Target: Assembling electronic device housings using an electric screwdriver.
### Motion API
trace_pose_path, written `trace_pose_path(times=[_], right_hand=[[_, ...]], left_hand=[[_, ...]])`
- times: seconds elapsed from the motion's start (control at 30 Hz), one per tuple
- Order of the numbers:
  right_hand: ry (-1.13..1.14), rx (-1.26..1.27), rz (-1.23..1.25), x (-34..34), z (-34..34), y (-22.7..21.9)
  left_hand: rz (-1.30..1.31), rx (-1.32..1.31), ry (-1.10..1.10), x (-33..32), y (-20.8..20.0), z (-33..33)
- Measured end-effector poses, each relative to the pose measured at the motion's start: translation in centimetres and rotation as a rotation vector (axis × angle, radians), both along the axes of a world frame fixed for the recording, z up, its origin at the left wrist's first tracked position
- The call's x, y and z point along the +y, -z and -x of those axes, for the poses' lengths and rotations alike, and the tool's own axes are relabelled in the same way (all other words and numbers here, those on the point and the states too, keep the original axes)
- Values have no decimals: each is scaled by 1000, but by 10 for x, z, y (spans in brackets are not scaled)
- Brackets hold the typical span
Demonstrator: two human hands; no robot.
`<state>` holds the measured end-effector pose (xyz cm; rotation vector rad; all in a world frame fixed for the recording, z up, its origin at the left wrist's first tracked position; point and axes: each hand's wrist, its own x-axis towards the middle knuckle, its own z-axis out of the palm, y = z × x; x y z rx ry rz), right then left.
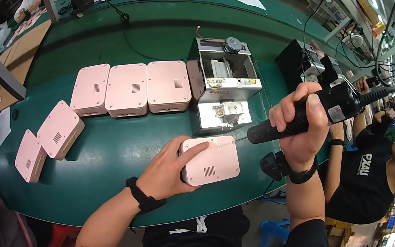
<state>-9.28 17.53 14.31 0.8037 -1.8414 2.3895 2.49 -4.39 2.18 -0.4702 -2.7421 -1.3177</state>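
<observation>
A pale pink plastic box (pixel 217 158) lies on the green tabletop in front of me, with a slotted vent and small corner holes on its upper face. My left hand (pixel 165 166) grips its left side, the index finger stretched over the top. In my right hand (pixel 303 118) is a black electric screwdriver (pixel 259 134), held nearly level with its cord running off to the right. Its thin bit points left and reaches the box's far right corner; whether it touches the hole there I cannot tell.
Beyond the box stands an open metal screw feeder (pixel 226 76). Several similar pink boxes (pixel 168 84) line up to its left, two of them angled. A black device (pixel 300 61) sits at the right. Co-workers sit on both sides, one in a black shirt (pixel 367 180).
</observation>
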Motion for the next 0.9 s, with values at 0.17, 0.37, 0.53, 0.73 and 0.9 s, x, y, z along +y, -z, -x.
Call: trace_pose_path(times=[0.17,0.37,0.53,0.73,0.9], right_hand=[[20,5,-16,1,2,18],[25,-23,27,4,4,27],[-54,22,-35,2,1,24],[-30,45,78,-5,5,-6],[62,65,100,-21,19,-8]], left_hand=[[-8,-6,5,1,-1,0],[-3,9,17,1,0,0],[46,21,29,3,-1,1],[56,30,45,13,-1,12],[57,65,15,19,0,13]])
